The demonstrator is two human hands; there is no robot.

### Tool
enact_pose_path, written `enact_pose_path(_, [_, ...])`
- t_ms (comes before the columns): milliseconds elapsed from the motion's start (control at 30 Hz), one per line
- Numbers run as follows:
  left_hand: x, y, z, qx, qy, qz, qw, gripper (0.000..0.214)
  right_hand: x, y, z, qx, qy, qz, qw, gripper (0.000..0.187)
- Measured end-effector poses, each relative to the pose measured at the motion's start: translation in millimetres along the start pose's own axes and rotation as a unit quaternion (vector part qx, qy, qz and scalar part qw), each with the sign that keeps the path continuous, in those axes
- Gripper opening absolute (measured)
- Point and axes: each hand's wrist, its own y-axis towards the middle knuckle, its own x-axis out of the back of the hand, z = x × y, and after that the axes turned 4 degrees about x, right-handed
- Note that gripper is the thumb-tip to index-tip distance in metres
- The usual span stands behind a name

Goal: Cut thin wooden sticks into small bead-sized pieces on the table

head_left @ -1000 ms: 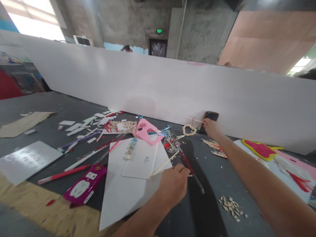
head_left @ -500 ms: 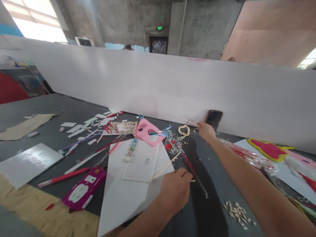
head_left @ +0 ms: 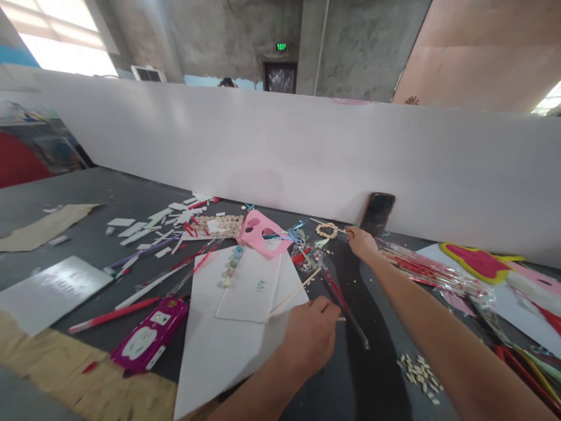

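My left hand [head_left: 310, 336] is closed beside the white paper [head_left: 219, 356]; the tip of a thin pale stick [head_left: 340, 319] pokes out past its fingers. Farther off, my right hand [head_left: 363, 244] pinches another thin wooden stick [head_left: 318, 222], which passes across the ring of pale beads [head_left: 326, 231]; whether they touch I cannot tell. A loose wooden stick [head_left: 291, 296] lies slanted over the edge of a clear sheet [head_left: 245, 307] marked 154. Blue tassels [head_left: 299, 234] and a pink cutout card [head_left: 272, 245] lie between the hands and the board.
A phone [head_left: 377, 213] leans on the upright white board [head_left: 280, 146]. To the right are bagged red-and-pale sticks [head_left: 421, 263] and small pale pieces [head_left: 421, 374]. A purple case [head_left: 151, 336], a red pen [head_left: 114, 314] and white scraps [head_left: 166, 219] occupy the left.
My right hand has lowered slightly, bringing its stick down from above the bead ring to across it. My left hand has hardly moved.
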Motion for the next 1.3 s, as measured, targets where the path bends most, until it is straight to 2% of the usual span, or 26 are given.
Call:
enact_pose_path(167, [0.9,0.1,0.5,0.005,0.006,-0.007,1.0,0.023,-1.1,-7.0,-2.3,0.008,-0.009,0.006,1.0,0.032])
enact_pose_path(300, [2.8,-0.6,0.4,0.002,0.012,-0.013,1.0,0.023,8.4,-18.0,-8.3,0.022,-0.02,0.008,1.0,0.032])
enact_pose_path(467, [-1.5,-2.6,2.3,0.008,0.013,-0.048,0.999,0.023,42.2,-48.5,-23.9,0.047,-0.024,0.006,0.999,0.031])
enact_pose_path(633, [-5.9,-3.0,2.0,0.003,0.025,-0.072,0.997,0.024,86.0,-93.2,-45.1,0.02,-0.027,0.015,0.999,0.029])
enact_pose_path(733, [-6.4,-3.4,-3.3,0.001,0.034,-0.072,0.997,0.025,100.4,-114.4,-50.5,0.011,-0.021,0.008,1.0,0.029])
enact_pose_path(900, [-6.8,-6.4,-9.4,-0.004,0.04,-0.068,0.997,0.026,95.0,-145.1,-40.7,0.055,0.019,-0.003,0.998,0.026])
enact_pose_path(1067, [-6.1,-5.4,0.7,0.023,0.053,-0.108,0.992,0.035,83.4,-202.2,-36.7,0.106,0.076,-0.005,0.991,0.024])
enact_pose_path(1100, [-6.7,-4.9,3.2,0.019,0.058,-0.12,0.991,0.034,82.6,-215.6,-38.8,0.107,0.086,-0.008,0.991,0.023])
enact_pose_path(1200, [-10.5,-5.1,8.0,-0.005,0.071,-0.152,0.986,0.027,81.2,-251.3,-48.9,0.075,0.107,-0.034,0.991,0.043])
enact_pose_path(1300, [-12.7,-7.7,6.1,-0.015,0.077,-0.164,0.983,0.024,78.3,-273.9,-62.2,0.034,0.118,-0.094,0.988,0.045])
